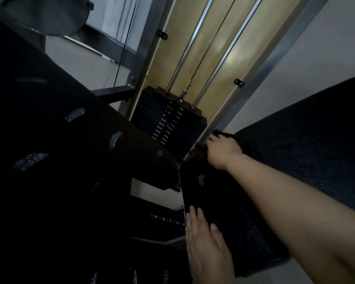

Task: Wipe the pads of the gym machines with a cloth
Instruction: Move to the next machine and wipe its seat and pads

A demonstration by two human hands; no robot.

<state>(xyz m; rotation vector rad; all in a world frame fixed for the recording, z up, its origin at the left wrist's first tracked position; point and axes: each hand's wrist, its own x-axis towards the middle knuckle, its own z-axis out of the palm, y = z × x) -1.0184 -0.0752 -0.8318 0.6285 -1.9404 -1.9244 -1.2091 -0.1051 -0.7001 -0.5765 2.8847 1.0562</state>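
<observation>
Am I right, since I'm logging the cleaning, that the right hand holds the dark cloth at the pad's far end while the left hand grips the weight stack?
Not quite. The head view shows the left hand resting flat on the near end of the pad, not gripping the weight stack. The right hand does hold the dark cloth at the pad's far end.

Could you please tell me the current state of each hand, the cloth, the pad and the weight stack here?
right hand: at the pad's far end, gripping the dark cloth.
left hand: flat, fingers straight, resting on the pad's near edge.
cloth: bunched under the right hand, against the pad.
pad: black, being wiped at its far end.
weight stack: plates resting down, cable attached.
</observation>
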